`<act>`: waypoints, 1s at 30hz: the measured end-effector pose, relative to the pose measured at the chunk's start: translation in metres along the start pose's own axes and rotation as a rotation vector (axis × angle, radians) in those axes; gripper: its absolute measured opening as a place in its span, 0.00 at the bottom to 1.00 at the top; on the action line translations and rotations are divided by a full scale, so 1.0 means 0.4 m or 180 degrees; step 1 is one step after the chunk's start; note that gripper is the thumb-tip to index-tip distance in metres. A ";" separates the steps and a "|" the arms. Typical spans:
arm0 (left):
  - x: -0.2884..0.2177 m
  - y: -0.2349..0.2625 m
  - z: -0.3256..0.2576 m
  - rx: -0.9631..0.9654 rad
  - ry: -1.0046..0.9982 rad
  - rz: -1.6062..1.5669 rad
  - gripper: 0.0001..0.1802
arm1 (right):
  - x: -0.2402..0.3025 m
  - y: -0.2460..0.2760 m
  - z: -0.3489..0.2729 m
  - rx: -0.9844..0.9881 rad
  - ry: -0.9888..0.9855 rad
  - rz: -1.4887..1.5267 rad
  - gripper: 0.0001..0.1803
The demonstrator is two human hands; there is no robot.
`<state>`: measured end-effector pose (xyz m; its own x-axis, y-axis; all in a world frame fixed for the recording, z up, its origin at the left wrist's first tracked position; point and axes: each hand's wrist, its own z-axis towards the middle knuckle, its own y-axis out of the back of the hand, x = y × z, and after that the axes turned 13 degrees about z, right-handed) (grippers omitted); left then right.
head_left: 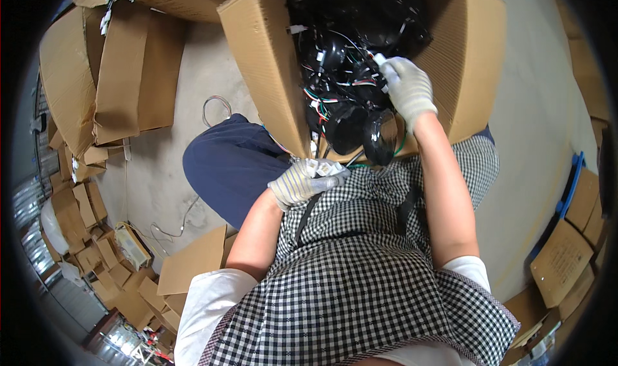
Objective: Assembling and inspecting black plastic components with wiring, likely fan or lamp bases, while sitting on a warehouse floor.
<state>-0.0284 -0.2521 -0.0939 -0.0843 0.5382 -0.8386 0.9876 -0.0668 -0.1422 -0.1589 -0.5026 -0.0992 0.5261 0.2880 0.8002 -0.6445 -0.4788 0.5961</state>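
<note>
A large open cardboard box (479, 51) stands in front of me, holding a tangle of black cables and round black parts (347, 125) with thin coloured wires. My left hand (302, 184), in a striped work glove, is closed around several white plastic connectors (326, 169) at the box's near edge, close to my lap. Further in, over the right side of the tangle, my gloved right hand (409, 89) pinches a white connector (380, 59). More white connectors lie among the wires. How the held connectors' wires run into the tangle is partly hidden.
At the far left stand open cardboard boxes (122, 76), with white connectors hanging over one edge. A loop of wire (216, 111) lies on the concrete floor beside my left knee. Piled cardboard (112, 263) fills the lower left; a blue-edged stack of cartons (563, 256) is at right.
</note>
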 end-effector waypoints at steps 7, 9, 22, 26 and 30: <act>-0.012 0.008 0.046 -0.0484 -0.0991 0.0576 0.19 | -0.098 -0.143 0.157 0.0974 -0.0482 -0.0115 0.17; -0.030 0.019 0.026 -0.0788 -0.0674 -0.0245 0.27 | -0.070 -0.121 0.082 0.0432 0.0067 -0.0062 0.14; -0.052 -0.022 0.027 -0.1441 -0.1799 -0.0926 0.45 | 0.028 -0.168 -0.297 0.0887 0.0629 -0.1089 0.10; 0.004 -0.027 0.031 -0.1521 -0.1667 -0.0211 0.22 | 0.028 -0.184 -0.289 0.1172 0.0524 -0.1114 0.10; -0.001 -0.038 0.043 -0.2222 -0.1191 0.0513 0.18 | 0.014 -0.151 -0.305 0.1231 0.0783 -0.0681 0.11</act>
<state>-0.0457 -0.2657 -0.1005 0.1496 0.2415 -0.9588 0.8359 0.4871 0.2531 -0.1848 -0.3707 -0.1226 0.4477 0.5778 0.6825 -0.2595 -0.6464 0.7175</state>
